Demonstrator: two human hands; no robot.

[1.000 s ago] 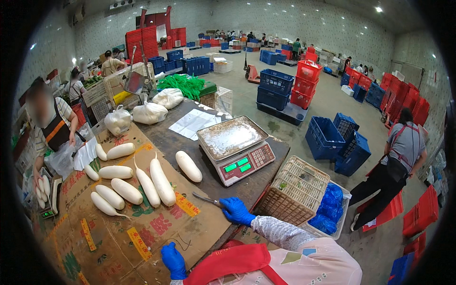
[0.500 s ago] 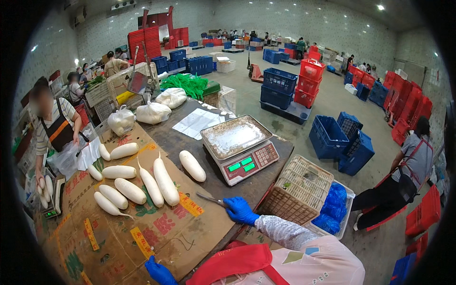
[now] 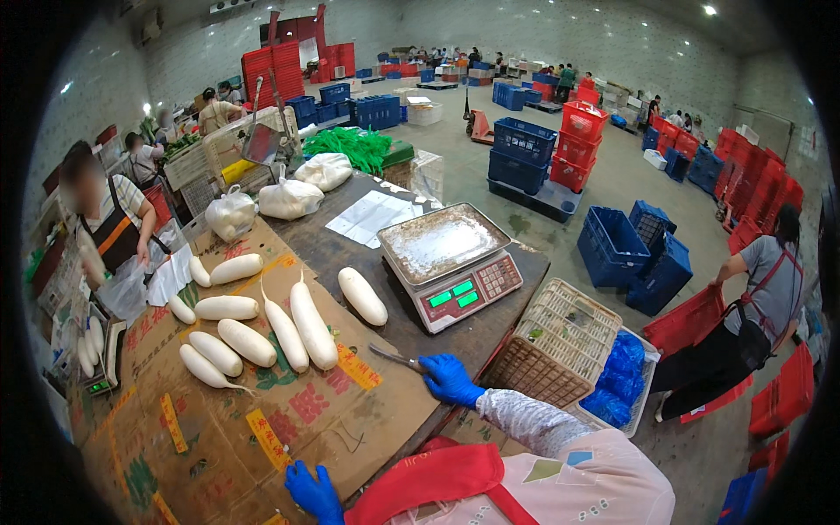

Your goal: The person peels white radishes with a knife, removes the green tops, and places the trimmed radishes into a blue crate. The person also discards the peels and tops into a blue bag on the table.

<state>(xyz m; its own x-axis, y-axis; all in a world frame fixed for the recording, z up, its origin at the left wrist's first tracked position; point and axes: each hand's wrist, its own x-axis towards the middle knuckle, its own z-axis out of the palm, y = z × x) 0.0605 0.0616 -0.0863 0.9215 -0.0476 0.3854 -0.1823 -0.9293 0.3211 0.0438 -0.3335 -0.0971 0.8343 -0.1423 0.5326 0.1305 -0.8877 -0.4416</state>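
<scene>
My right hand [image 3: 451, 381], in a blue glove, is closed round the handle of a knife [image 3: 398, 357], its blade pointing left over the edge of the cardboard. My left hand [image 3: 315, 493], also gloved in blue, lies at the near edge of the flattened cardboard [image 3: 219, 437] with its fingers apart and nothing in them. Several white radishes [image 3: 248, 342] lie on the cardboard beyond my hands, some with thin root tails. One more white radish [image 3: 362, 296] rests on the dark tabletop beside a weighing scale [image 3: 446, 245], whose metal pan holds nothing.
A beige plastic crate [image 3: 560, 341] and blue bags [image 3: 618, 376] stand right of the table. White filled bags [image 3: 289, 199] and a paper sheet [image 3: 374, 219] lie at the back. A co-worker [image 3: 118, 219] stands at far left, another [image 3: 757, 289] at right. Blue crates [image 3: 612, 245] stand on the floor.
My left hand has come further into view over the cardboard, its fingers spreading. My right hand still grips the knife. The co-worker at right now holds a tilted red crate. The whole view has shifted slightly.
</scene>
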